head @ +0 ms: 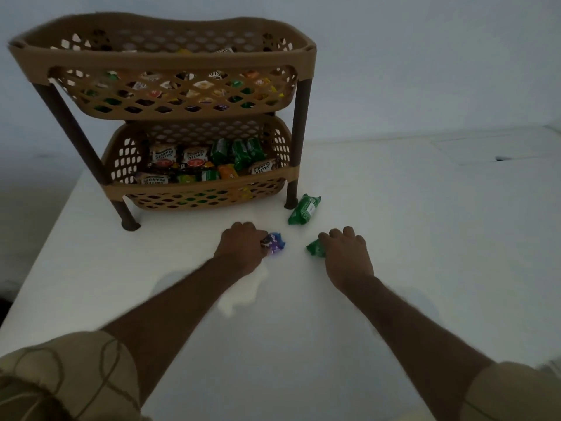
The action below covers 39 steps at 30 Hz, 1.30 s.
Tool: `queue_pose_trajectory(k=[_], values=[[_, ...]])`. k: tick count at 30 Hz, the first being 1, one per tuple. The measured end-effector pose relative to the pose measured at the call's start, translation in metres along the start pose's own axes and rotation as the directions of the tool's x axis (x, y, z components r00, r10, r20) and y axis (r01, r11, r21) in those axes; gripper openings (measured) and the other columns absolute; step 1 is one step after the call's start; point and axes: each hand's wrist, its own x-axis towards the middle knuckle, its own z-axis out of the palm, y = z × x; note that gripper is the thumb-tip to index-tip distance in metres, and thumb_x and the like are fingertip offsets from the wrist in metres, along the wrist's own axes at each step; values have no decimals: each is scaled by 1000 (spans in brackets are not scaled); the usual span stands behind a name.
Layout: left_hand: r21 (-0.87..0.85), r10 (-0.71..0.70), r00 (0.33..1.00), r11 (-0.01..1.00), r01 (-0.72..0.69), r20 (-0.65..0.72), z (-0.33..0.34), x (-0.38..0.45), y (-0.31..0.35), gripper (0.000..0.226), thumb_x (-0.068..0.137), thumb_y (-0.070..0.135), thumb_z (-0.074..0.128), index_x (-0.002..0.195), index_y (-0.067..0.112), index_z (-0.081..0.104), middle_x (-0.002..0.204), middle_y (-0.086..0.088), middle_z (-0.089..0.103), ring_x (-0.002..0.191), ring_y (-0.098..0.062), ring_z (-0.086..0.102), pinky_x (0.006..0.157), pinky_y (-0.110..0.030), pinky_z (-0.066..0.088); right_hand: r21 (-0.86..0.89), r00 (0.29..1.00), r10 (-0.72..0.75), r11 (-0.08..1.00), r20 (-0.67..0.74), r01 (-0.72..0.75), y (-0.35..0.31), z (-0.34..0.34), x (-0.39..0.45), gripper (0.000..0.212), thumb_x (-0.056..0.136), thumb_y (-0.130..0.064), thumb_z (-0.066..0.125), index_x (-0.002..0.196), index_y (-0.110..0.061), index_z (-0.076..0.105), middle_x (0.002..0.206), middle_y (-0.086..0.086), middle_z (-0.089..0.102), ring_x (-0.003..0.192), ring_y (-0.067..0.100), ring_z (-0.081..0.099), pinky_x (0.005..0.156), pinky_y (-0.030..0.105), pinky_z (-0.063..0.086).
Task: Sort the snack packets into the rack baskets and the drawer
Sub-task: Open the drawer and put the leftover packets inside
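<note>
Pickup stage, looks like: your left hand (239, 244) has its fingers curled round a blue-purple packet (274, 243), your right hand (346, 250) clamps a green packet (315, 248), both on the worktop (303, 344). Next you'd lift them to the rack baskets (170, 86); another green pack (304, 209) waits just beyond your fingertips.

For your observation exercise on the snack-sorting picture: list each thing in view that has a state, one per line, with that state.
Left hand: grips the purple packet on the table.
Right hand: grips a small green packet on the table.
Large green packet: lies loose by the rack leg.
Top basket: holds packets.
Bottom basket: holds packets.
</note>
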Motion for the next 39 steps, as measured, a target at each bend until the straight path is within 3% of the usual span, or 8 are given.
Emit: queue_pose_trajectory(k=[8,15,19,23,25,30,33,39], values=[[-52,-97,991,994,92,-94,16,-124,8,40,84,58,58,112,29,64,101,-1,65,99,-21,55,82,-29,43,102,986,-164,981,0,163,-38,-1,-69,45,87,-10,49,131,-18,47,116,2,60,107,23,47,87,34,36],[-550,-365,929,766,332,52,24,-212,2,30,74,52,75,77,22,70,66,6,71,60,-7,66,56,-19,48,407,987,-158,903,26,133,-67,-13,-120,46,89,-33,60,132,-21,46,111,7,64,102,24,55,83,35,45],[-821,-533,845,460,338,49,26,-258,6,28,70,50,79,82,25,75,72,11,74,65,-8,69,55,-16,50,848,978,-47,509,203,-152,-78,-24,-144,42,90,-36,63,128,-19,52,95,0,63,79,14,62,65,19,50],[-883,-605,792,328,336,76,35,-305,11,30,70,48,82,85,23,76,76,7,75,69,-10,71,59,-23,52,943,944,-75,116,322,-313,-94,-30,-173,41,84,-29,73,120,-16,58,86,-1,69,71,9,68,51,12,48],[-888,-616,782,301,346,95,41,-329,14,24,70,43,83,81,22,77,74,3,76,66,-10,70,59,-25,52,945,934,-147,65,327,-320,-103,-30,-193,43,83,-26,74,121,-14,57,90,-2,71,74,9,71,55,16,53],[-839,-634,752,299,455,182,64,-384,12,25,70,41,84,81,20,76,74,3,76,67,-12,73,65,-31,57,984,938,-305,122,162,-131,-118,-10,-254,39,82,-20,74,116,-26,57,102,-3,72,84,8,70,74,26,59],[-745,-632,725,339,575,272,81,-397,8,24,71,38,84,75,16,74,67,1,74,62,-11,69,61,-27,54,886,887,-461,422,26,193,-121,7,-285,36,81,-39,62,115,-36,49,98,-14,66,81,1,61,68,14,49],[-608,-550,695,373,700,463,112,-382,-8,25,74,23,82,90,9,70,76,-1,68,68,-10,62,59,-23,50,637,795,-529,730,297,248,-144,50,-290,41,90,-29,58,127,-17,47,124,5,49,104,19,55,81,24,43]])
